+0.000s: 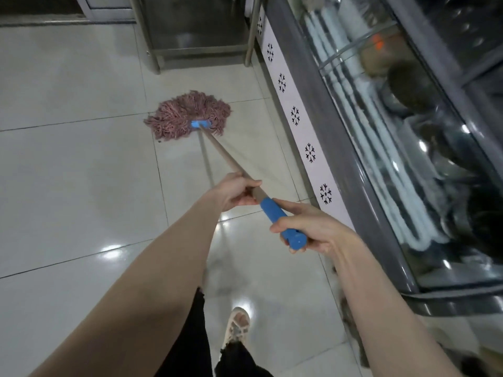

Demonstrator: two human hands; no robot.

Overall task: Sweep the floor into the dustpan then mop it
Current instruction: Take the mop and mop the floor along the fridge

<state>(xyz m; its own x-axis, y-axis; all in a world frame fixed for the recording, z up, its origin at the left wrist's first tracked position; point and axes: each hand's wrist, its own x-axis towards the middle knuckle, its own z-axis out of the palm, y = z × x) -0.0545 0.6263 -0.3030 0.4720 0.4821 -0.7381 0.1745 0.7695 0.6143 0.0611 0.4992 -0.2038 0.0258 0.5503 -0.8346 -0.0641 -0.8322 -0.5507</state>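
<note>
Mop (190, 115), pink string head spread flat on the tiled floor (68, 172), ahead of both hands. Left hand (236, 190) grips the wooden shaft; right hand (304, 227) wraps the blue end grip. Display freezer (340, 131) at right: snowflake marks, no readable text.

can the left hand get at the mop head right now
Probably not without stepping forward: the left hand grips the handle far up from the mop head lying on the floor, though nothing blocks it.
</note>
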